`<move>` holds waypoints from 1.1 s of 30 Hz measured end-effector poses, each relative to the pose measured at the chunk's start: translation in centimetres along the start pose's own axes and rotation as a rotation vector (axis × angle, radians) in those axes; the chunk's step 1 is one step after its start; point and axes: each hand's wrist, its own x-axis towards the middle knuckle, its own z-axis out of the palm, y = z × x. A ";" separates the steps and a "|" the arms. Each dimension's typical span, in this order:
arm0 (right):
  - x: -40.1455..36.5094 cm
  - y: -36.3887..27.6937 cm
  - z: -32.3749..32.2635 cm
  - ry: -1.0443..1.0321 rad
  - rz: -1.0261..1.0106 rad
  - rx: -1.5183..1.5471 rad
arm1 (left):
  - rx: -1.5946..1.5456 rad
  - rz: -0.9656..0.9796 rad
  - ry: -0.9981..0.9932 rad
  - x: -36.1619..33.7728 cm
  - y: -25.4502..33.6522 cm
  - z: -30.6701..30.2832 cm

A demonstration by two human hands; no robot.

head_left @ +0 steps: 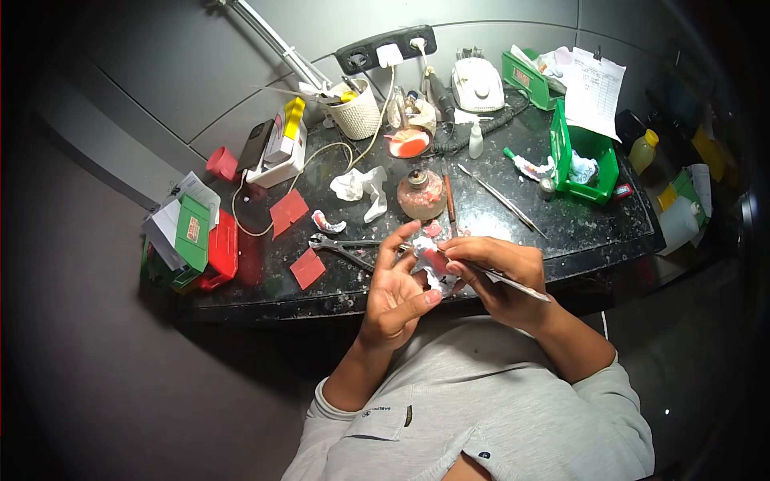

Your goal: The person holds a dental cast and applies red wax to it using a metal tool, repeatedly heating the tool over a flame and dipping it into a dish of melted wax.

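Above the table's front edge, my left hand (393, 301) holds a small white plaster dental model (433, 263) with pink wax on it. Its thumb and fingers curve around the model, and some fingertips are hidden behind it. My right hand (513, 276) grips a slim metal instrument (521, 287), its handle pointing down to the right. The tip is by the model, hidden by the fingers. Behind the hands stands a glass burner bottle (422, 196) with pink bits in it. A metal plier-like tool (345, 247) lies left of my left hand, partly covered by it.
Pink wax sheets (290, 212), a curved pink-and-white piece (327, 223) and crumpled tissue (353, 184) lie left. Long metal tweezers (505, 200) and a brown-handled tool (449, 199) lie behind my right hand. Green boxes (589, 192) stand right; a green-and-red box (216, 256) left.
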 end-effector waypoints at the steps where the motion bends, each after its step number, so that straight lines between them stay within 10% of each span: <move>1: 0.1 0.0 0.0 0.002 0.000 -0.001 | 0.001 -0.001 -0.002 0.0 -0.1 -0.4; 33: -0.2 -0.8 0.6 -0.065 -0.391 -0.243 | 0.742 0.449 0.130 -1.5 -1.2 -0.7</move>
